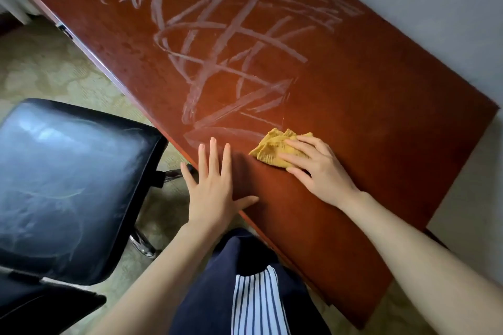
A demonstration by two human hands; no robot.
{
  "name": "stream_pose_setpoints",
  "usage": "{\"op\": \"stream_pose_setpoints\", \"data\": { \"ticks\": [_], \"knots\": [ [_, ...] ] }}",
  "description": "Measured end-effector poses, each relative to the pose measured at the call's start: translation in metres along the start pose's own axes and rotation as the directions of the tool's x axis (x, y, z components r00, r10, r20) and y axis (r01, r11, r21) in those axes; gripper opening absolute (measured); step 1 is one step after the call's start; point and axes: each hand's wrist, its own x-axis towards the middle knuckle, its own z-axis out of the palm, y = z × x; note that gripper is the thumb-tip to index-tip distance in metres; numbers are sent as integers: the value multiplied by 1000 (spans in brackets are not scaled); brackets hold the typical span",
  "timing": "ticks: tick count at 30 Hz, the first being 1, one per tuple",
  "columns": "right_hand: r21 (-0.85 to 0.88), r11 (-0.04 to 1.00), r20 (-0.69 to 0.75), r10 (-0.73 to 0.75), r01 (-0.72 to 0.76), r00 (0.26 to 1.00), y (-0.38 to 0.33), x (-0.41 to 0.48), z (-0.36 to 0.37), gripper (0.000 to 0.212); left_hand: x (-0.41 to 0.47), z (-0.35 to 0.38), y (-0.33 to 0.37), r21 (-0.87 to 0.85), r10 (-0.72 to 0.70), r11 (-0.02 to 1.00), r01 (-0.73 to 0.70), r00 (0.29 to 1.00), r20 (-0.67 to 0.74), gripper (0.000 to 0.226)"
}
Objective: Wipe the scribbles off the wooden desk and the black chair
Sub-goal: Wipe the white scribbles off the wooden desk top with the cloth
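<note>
The reddish wooden desk (367, 117) runs diagonally across the view, and pale chalk-like scribbles (217, 43) cover its middle and far part. My right hand (313, 168) presses a crumpled yellow cloth (275, 148) flat on the desk near its front edge, just below the lowest scribbles. My left hand (215, 185) lies flat with fingers spread on the desk edge, left of the cloth, holding nothing. The black chair (68, 179) stands at the lower left beside the desk, with faint whitish scribbles on its seat.
A grey wall (435, 8) borders the desk on the right. Patterned beige carpet (49, 62) lies under the chair. The chair's chrome base (143, 245) shows between seat and desk. My dark trousers and striped shirt fill the bottom centre.
</note>
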Motion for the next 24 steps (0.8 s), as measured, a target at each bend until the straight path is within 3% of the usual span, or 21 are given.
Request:
{"op": "stream_pose_setpoints", "data": {
  "ticks": [4,11,16,20,24],
  "knots": [
    [-19,1000,12,-20,20,1000,16,11,-1,34,-9,7,2,-30,-128,991,128,992,16,123],
    [-13,953,-103,301,-304,948,25,57,0,28,-11,14,3,-60,-213,975,213,977,-2,120],
    [63,803,-53,596,-593,801,-1,83,10,39,-7,9,-3,-197,-207,963,185,973,-97,86],
    [43,814,4,580,-580,815,-35,81,23,39,-6,-6,-16,-311,-159,944,111,978,-135,63],
    [61,856,-25,515,-513,857,-73,70,37,33,-3,-35,-31,-304,-34,953,-14,988,-153,101]
  ]
}}
